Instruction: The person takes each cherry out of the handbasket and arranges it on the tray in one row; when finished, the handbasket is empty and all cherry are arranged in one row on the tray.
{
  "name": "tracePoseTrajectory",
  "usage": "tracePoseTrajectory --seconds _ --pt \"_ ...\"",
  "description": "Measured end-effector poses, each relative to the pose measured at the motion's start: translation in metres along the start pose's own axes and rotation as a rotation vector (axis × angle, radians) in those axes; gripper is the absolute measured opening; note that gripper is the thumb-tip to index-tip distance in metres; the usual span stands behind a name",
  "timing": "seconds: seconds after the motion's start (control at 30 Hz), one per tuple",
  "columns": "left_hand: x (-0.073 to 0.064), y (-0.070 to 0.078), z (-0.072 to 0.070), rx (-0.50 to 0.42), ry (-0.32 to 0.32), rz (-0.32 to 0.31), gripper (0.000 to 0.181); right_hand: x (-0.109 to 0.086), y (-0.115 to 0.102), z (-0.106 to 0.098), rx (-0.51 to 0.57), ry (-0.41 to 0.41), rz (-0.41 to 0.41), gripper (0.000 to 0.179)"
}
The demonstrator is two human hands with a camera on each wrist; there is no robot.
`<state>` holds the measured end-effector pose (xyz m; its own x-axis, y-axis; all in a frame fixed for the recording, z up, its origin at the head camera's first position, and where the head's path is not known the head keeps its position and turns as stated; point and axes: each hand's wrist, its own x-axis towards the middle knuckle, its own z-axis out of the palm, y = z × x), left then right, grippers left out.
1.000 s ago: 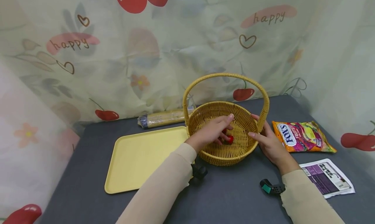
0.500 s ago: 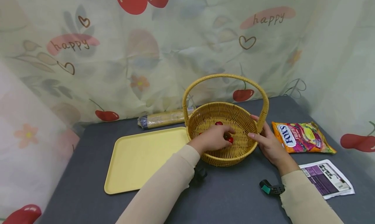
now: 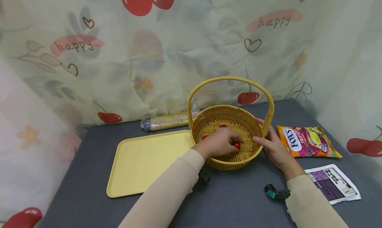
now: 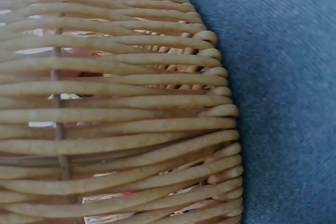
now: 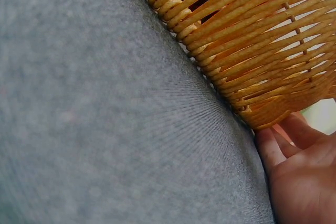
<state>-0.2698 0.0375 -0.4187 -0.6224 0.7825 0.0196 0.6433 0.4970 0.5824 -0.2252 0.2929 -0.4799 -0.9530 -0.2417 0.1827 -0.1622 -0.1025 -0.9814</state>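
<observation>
A yellow wicker basket (image 3: 226,165) with a tall arched handle stands on the grey cloth. My left hand (image 3: 221,142) reaches down inside it, thumb and fingers curled about a small, round red fruit (image 3: 237,145). More red fruits lie past that hand, one (image 3: 222,126) toward the back and another (image 3: 205,137) at the left, partly covered. On the basket's right side my right hand (image 3: 276,150) grips the rim, thumb over the edge and fingers outside. The left wrist view is filled by woven wall (image 4: 121,114); the right wrist view has my right hand (image 5: 304,182) against the basket's side (image 5: 252,45).
Left of the basket lies a pale yellow tray (image 3: 149,161). A clear-wrapped bundle of thin yellow sticks (image 3: 167,121) lies behind it. To the right are an orange FOX'S candy bag (image 3: 310,142) and a purple-and-white packet (image 3: 334,185). Printed cloth (image 3: 179,55) hangs behind the table.
My left hand has gone from a raised, spread thumb to fingers curled round a red fruit, uncovering other red fruits behind. My right hand stays on the rim.
</observation>
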Motion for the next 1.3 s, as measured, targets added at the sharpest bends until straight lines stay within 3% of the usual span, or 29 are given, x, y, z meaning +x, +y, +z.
tracePoseTrajectory --seconds 0.2,0.33,0.47,0.6,0.9,1.13,1.3 --pt "-0.004 -0.002 -0.001 -0.148 0.089 -0.03 0.029 -0.001 0.001 0.002 -0.003 0.002 0.007 0.071" --pt "-0.008 -0.001 -0.003 -0.256 0.209 -0.047 0.025 -0.002 0.0 0.004 0.0 0.008 0.008 0.07" --pt "-0.012 0.002 -0.005 -0.268 0.318 -0.021 0.019 -0.002 -0.001 0.004 0.004 0.015 0.008 0.069" --pt "-0.021 0.006 -0.01 -0.271 0.359 -0.01 0.02 -0.002 -0.002 0.005 0.003 0.012 0.013 0.069" --pt "-0.058 0.017 -0.029 -0.379 0.471 -0.01 0.023 -0.001 -0.002 0.004 0.013 -0.009 0.03 0.073" --pt "-0.096 0.012 -0.045 -0.538 0.522 -0.011 0.025 -0.004 -0.004 0.002 0.007 -0.047 0.039 0.083" --pt "-0.122 0.004 -0.051 -0.564 0.576 0.002 0.025 -0.002 -0.007 -0.001 -0.002 -0.084 0.047 0.092"
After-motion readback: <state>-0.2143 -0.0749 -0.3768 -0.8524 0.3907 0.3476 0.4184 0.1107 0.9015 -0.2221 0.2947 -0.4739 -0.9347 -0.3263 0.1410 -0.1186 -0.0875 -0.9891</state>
